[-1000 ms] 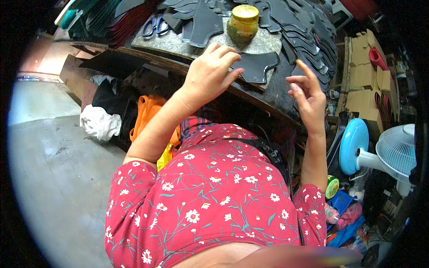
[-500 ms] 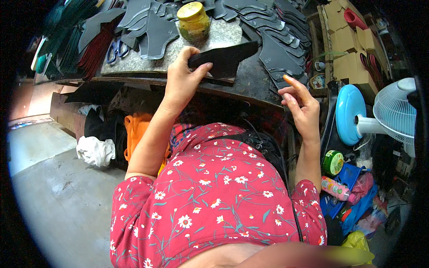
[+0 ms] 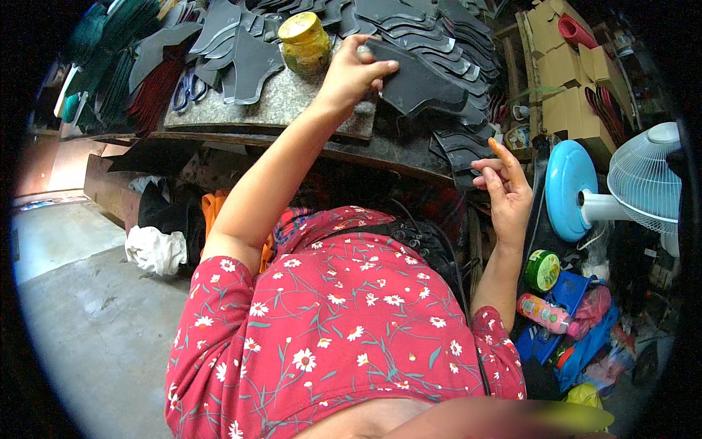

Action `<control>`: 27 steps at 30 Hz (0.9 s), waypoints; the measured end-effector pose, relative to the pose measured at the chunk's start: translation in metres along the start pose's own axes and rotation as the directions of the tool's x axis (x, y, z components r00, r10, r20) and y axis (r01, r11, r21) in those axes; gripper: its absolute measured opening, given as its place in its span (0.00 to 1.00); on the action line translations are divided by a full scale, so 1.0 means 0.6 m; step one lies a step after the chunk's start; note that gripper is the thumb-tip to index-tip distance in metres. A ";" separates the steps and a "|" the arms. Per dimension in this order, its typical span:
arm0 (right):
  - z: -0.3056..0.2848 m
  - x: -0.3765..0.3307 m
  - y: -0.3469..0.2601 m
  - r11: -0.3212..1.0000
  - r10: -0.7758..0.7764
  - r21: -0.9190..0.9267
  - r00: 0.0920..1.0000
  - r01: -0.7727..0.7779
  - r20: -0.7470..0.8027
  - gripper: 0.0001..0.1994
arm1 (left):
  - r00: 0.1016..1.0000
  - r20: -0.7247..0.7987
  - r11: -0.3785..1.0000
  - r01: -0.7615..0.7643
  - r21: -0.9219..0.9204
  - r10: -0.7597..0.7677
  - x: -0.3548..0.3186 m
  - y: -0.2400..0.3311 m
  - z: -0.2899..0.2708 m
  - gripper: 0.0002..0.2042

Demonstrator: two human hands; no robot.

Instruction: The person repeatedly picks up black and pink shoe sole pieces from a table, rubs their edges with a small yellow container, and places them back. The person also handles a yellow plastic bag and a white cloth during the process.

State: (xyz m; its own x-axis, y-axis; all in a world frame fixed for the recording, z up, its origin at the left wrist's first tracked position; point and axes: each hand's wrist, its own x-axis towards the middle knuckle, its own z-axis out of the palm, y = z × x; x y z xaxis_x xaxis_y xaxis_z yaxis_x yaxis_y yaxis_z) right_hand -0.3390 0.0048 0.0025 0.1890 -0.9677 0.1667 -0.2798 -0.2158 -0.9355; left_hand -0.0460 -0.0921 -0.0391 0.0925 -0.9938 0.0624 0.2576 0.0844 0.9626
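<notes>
Grey cutout (image 3: pixel 420 84), long axis slanting down rightward, held by left fingers (image 3: pixel 383 69); right fingers (image 3: pixel 511 164) parted.

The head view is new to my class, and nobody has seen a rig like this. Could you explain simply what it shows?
There is no machine here, just a person's two bare hands. A wide fisheye camera worn on the head looks down, so straight edges bend near the rim. The left hand holds a flat dark piece by its edge, over similar overlapping pieces; whether it touches them is hard to tell. The right hand is raised, fingers partly bent, and looks empty. On the worktable lies a speckled slab with a yellow-lidded jar on it; blue-handled scissors lie toward the left.
</notes>
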 end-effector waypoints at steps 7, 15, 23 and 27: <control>0.001 -0.015 0.002 1.000 0.009 0.014 1.000 -0.009 -0.006 0.21 | 0.927 0.186 0.604 -0.355 0.714 0.325 0.081 -0.018 0.034 0.36; 0.040 -0.002 -0.033 1.000 0.008 -0.029 1.000 -0.007 0.019 0.21 | 0.751 0.278 0.216 -0.486 0.847 0.598 -0.037 0.057 -0.004 0.35; 0.105 0.107 -0.085 0.910 -0.315 -0.187 0.911 0.370 0.266 0.22 | 0.576 0.069 0.189 -0.375 0.907 0.814 -0.044 0.112 -0.102 0.27; 0.151 0.176 -0.110 0.846 -0.415 -0.177 0.830 0.503 0.373 0.25 | 0.616 0.084 0.296 -0.488 0.821 0.783 -0.038 0.110 -0.120 0.25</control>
State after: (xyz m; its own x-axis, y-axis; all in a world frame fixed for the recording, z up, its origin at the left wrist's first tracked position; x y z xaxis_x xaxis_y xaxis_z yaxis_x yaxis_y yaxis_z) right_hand -0.2153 -0.0716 0.0537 0.6245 -0.6647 0.4101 -0.3084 -0.6923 -0.6524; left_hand 0.0380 -0.0584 0.0042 0.1778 -0.5520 0.8147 -0.7588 0.4502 0.4707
